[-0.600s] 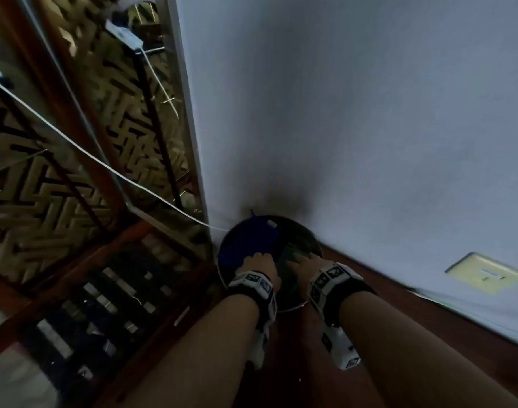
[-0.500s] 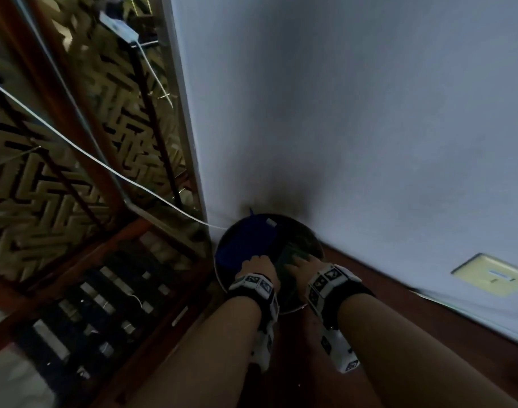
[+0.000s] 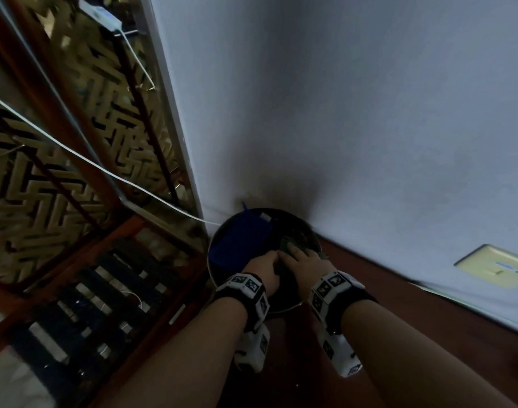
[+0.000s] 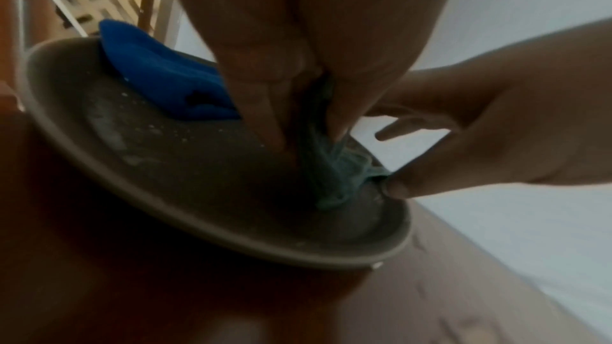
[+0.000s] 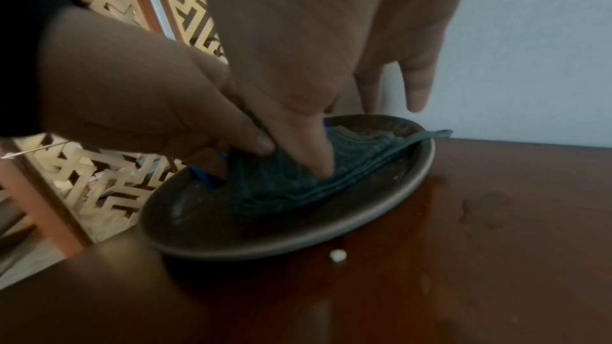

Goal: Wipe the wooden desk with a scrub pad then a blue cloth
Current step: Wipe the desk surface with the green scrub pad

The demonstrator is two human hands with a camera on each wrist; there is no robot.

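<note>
A dark round plate [image 3: 222, 287] stands on the wooden desk [image 5: 496, 245] against the wall. A folded blue cloth [image 3: 240, 242] lies in the plate's left half, and a crumpled green scrub pad [image 5: 291, 187] in its right half. My left hand [image 4: 308, 137] pinches the pad's near end between thumb and fingers. My right hand [image 3: 303, 257] presses its thumb [image 5: 318, 161] down on the pad, with the other fingers straight above the far rim. Both hands meet over the plate.
The plate [image 4: 232, 229] is wet with small specks. A white crumb [image 5: 338, 255] and damp marks lie on the desk beside it. A lattice screen [image 3: 75, 142] with a white cable [image 3: 104, 169] stands left; a wall socket [image 3: 496, 266] is at the right.
The two hands have drawn together over the scrub pad; the gap between them has closed. The left hand's fingers have taken hold of the pad.
</note>
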